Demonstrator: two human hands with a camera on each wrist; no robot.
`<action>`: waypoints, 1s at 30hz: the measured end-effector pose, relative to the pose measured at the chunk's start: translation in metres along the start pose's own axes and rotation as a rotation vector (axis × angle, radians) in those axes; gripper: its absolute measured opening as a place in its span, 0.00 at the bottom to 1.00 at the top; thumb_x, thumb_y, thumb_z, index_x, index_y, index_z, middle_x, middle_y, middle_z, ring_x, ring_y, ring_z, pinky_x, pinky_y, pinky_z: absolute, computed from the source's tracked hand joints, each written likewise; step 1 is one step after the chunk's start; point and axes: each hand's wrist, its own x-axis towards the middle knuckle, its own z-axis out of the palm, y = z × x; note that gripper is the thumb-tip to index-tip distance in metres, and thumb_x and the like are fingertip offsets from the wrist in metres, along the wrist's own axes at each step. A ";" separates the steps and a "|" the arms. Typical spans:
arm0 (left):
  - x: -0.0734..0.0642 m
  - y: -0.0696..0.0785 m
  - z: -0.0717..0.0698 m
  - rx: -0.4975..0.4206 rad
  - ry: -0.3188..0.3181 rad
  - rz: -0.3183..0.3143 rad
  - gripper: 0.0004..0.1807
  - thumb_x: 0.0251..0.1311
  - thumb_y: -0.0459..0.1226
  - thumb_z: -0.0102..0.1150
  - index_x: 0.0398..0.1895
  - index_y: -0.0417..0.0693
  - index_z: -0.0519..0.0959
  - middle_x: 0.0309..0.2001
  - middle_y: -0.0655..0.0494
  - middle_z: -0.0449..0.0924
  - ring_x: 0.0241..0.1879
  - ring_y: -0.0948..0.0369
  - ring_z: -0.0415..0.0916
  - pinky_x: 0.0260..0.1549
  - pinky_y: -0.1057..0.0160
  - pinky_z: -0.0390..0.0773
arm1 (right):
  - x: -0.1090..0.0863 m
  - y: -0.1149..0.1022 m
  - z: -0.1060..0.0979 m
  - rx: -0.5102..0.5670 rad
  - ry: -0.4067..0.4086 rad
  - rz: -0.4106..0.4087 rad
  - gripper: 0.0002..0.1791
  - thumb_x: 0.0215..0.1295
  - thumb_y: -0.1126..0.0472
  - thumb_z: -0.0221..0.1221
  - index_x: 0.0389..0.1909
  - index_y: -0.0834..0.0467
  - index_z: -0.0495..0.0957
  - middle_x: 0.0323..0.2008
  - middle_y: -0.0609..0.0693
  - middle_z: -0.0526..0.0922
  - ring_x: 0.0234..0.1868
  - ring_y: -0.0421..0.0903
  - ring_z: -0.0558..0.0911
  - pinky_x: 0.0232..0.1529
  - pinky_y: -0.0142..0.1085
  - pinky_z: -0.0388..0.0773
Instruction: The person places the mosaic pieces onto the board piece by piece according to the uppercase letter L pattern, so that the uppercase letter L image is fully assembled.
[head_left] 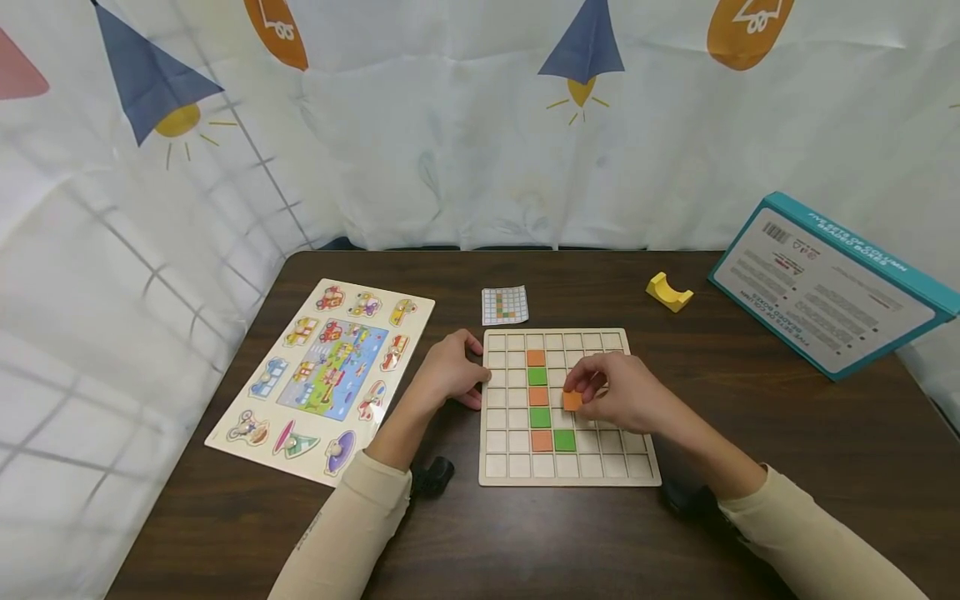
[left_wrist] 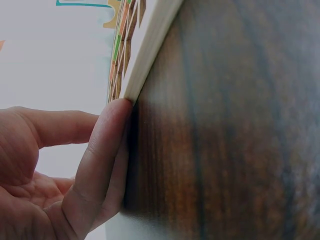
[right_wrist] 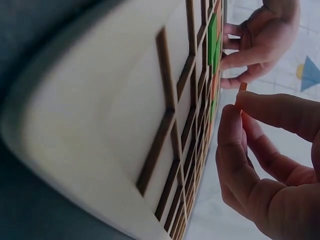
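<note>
A wooden grid board (head_left: 517, 475) lies flat on the dark table. Orange and green square tiles make a column in its cells, with one more green tile (head_left: 564, 440) to the right of the lowest orange tile (head_left: 542, 440). My right hand (head_left: 626, 392) pinches an orange tile (head_left: 572, 401) between thumb and fingers over the board; in the right wrist view that tile (right_wrist: 243, 87) shows edge-on, raised above the grid. At the board's left edge, the fingers of my left hand (head_left: 450, 372) touch its side, as the left wrist view also shows.
Behind the board lies a small printed pattern card (head_left: 505, 306). A picture puzzle board (head_left: 262, 417) is at the left, close to my left forearm. Back right are a yellow curved block (head_left: 669, 292) and a teal box (head_left: 825, 283). A patterned curtain (head_left: 465, 150) hangs behind the table.
</note>
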 end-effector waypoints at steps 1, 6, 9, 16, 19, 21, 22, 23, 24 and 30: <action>0.000 0.000 0.000 0.000 0.001 0.001 0.20 0.63 0.29 0.67 0.55 0.42 0.73 0.37 0.39 0.82 0.16 0.58 0.83 0.18 0.59 0.89 | -0.001 0.000 0.000 -0.002 -0.003 0.002 0.13 0.55 0.67 0.75 0.41 0.56 0.86 0.33 0.49 0.83 0.35 0.45 0.79 0.38 0.36 0.78; 0.000 0.000 0.000 0.001 0.001 0.005 0.20 0.63 0.30 0.67 0.55 0.41 0.73 0.38 0.38 0.81 0.16 0.58 0.84 0.18 0.59 0.89 | -0.007 0.001 0.004 -0.006 -0.017 0.024 0.13 0.54 0.66 0.77 0.39 0.54 0.86 0.32 0.48 0.82 0.34 0.45 0.79 0.38 0.35 0.78; 0.000 0.000 0.000 0.002 0.001 0.004 0.20 0.63 0.30 0.67 0.56 0.42 0.73 0.38 0.39 0.81 0.16 0.58 0.84 0.19 0.59 0.89 | -0.010 0.001 0.004 -0.007 -0.025 0.015 0.13 0.53 0.67 0.76 0.38 0.55 0.86 0.31 0.48 0.82 0.34 0.44 0.78 0.36 0.34 0.79; 0.000 0.000 0.000 -0.008 -0.001 0.001 0.20 0.63 0.29 0.67 0.56 0.42 0.73 0.37 0.39 0.82 0.16 0.58 0.84 0.19 0.59 0.89 | -0.015 0.003 0.002 -0.014 -0.050 -0.029 0.14 0.51 0.71 0.75 0.37 0.55 0.85 0.31 0.48 0.82 0.32 0.43 0.78 0.33 0.32 0.78; 0.000 0.000 0.000 -0.009 0.001 0.002 0.20 0.62 0.29 0.67 0.55 0.41 0.73 0.37 0.39 0.82 0.16 0.58 0.83 0.19 0.59 0.89 | -0.018 0.003 0.002 -0.014 -0.060 -0.034 0.14 0.50 0.71 0.74 0.36 0.55 0.84 0.30 0.48 0.81 0.32 0.43 0.78 0.32 0.31 0.78; 0.000 0.000 0.000 -0.010 0.000 0.004 0.20 0.62 0.29 0.67 0.55 0.41 0.73 0.36 0.39 0.82 0.16 0.58 0.83 0.19 0.59 0.89 | -0.018 0.004 0.002 -0.013 -0.067 -0.037 0.15 0.50 0.72 0.73 0.36 0.54 0.84 0.30 0.48 0.81 0.32 0.43 0.78 0.31 0.31 0.78; 0.000 0.000 0.000 -0.010 0.001 0.003 0.20 0.62 0.29 0.67 0.55 0.41 0.73 0.36 0.39 0.82 0.16 0.58 0.83 0.19 0.58 0.89 | -0.019 0.004 0.002 -0.011 -0.071 -0.038 0.14 0.50 0.73 0.73 0.36 0.55 0.84 0.30 0.48 0.81 0.32 0.43 0.78 0.31 0.30 0.78; 0.000 0.000 0.000 -0.008 0.001 0.003 0.20 0.62 0.29 0.67 0.55 0.41 0.73 0.36 0.39 0.82 0.16 0.58 0.83 0.19 0.59 0.89 | -0.019 0.004 0.002 -0.011 -0.074 -0.040 0.14 0.50 0.73 0.73 0.36 0.55 0.84 0.30 0.48 0.81 0.32 0.43 0.78 0.31 0.30 0.78; 0.001 0.000 0.000 -0.006 0.001 0.002 0.20 0.62 0.29 0.67 0.55 0.42 0.73 0.36 0.39 0.82 0.16 0.58 0.83 0.19 0.59 0.89 | -0.019 0.004 0.003 -0.011 -0.076 -0.039 0.14 0.50 0.73 0.72 0.36 0.55 0.84 0.29 0.48 0.81 0.32 0.43 0.78 0.31 0.30 0.79; 0.001 0.000 0.000 -0.003 -0.002 0.001 0.20 0.62 0.29 0.67 0.56 0.42 0.73 0.37 0.39 0.82 0.16 0.58 0.84 0.19 0.59 0.89 | -0.021 0.005 0.003 -0.015 -0.089 -0.034 0.15 0.49 0.72 0.74 0.35 0.54 0.84 0.28 0.48 0.81 0.32 0.43 0.79 0.30 0.30 0.79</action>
